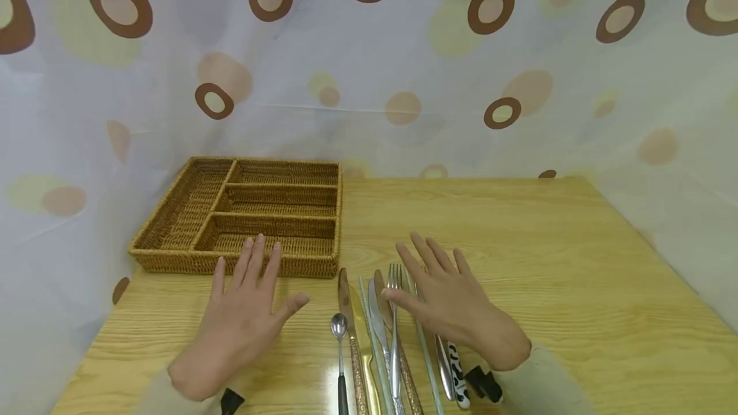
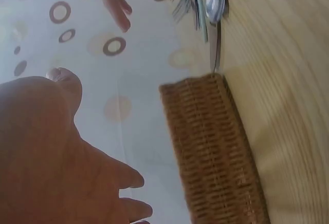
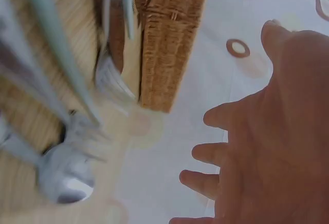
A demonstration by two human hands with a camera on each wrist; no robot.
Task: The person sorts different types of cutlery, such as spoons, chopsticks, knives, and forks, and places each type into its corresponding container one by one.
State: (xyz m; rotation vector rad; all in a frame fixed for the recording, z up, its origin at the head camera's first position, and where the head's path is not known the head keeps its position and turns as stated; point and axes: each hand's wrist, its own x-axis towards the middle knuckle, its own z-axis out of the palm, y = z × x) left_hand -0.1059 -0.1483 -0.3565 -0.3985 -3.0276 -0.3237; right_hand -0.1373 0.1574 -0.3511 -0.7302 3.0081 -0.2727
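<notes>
My left hand (image 1: 245, 316) is held with fingers spread in front of a woven wicker tray (image 1: 230, 262), its fingertips overlapping the tray's front wall in the head view. Fingers apart, my right hand (image 1: 455, 300) hovers over the right part of a row of cutlery and holds nothing. In that row lie a small spoon (image 1: 339, 325) with a dark handle, a gold knife (image 1: 364, 338), a silver fork (image 1: 394, 325) and several other knives and pale sticks. A spoon bowl (image 3: 67, 175) shows large in the right wrist view; the right hand hides part of this end in the head view.
The tray has several compartments and stands at the back left of the wooden table (image 1: 576, 287). A patterned curtain (image 1: 369, 82) hangs behind the table and along both sides. A handle with black and white patches (image 1: 458, 376) lies near the right wrist.
</notes>
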